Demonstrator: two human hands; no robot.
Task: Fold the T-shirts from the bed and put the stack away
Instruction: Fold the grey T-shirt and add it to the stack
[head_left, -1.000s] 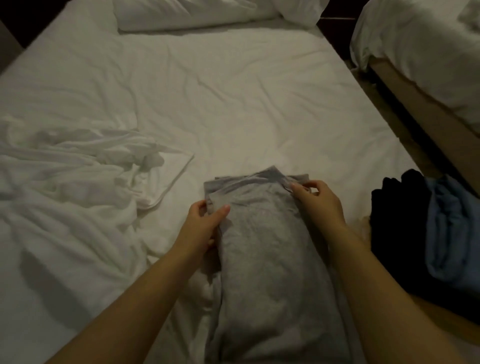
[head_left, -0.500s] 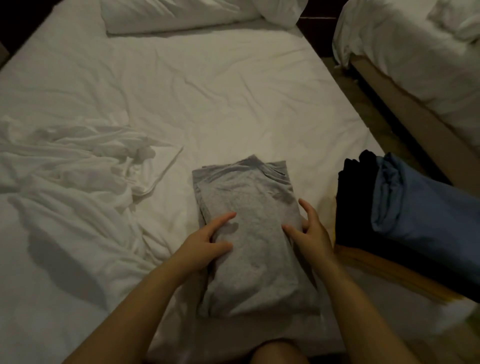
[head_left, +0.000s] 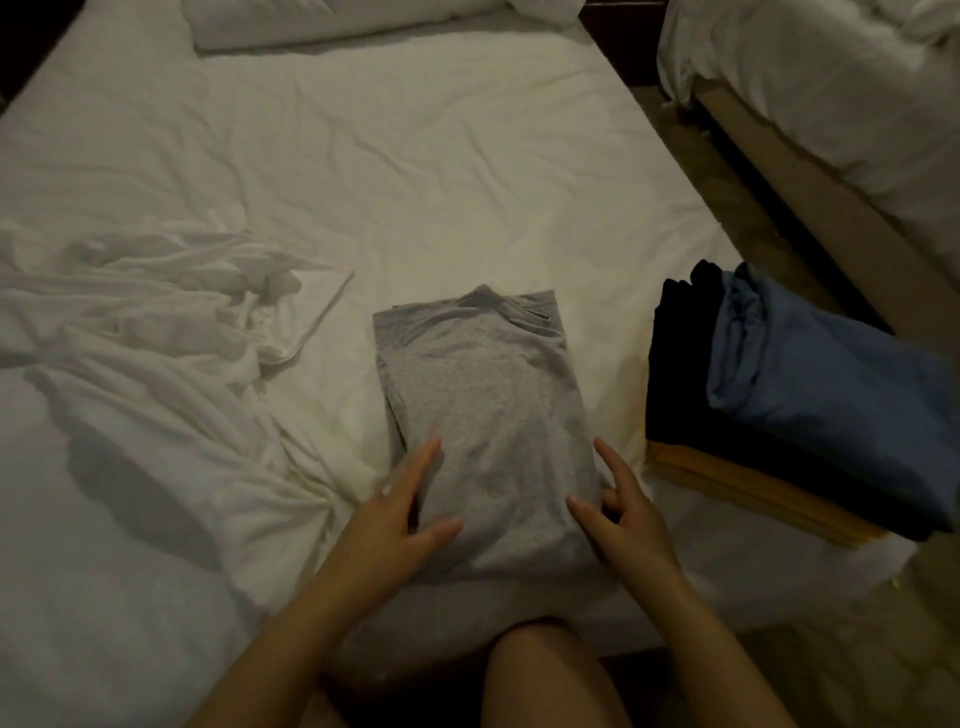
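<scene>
Hands: left hand and right hand unclenched, fingers loose, pressed to the near sides of the folded grey T-shirt between them, likely squaring it. Right of the right hand: stack of folded shirts, probable destination. Left of the left hand: crumpled white shirt, unfolded.

A: We take the grey T-shirt for soft knit cloth — matt, faintly flecked, smooth on top.
B: Agreed. The sheet under it looks to us like matt white woven cloth, creased all over; the white garment by the bed's left edge seems thinner and crumpled.
A: At the right edge we see more matt cloth: black fold, blue fold, mustard fold.
B: The other bed's frame is matt brown — we cannot tell its material.
</scene>
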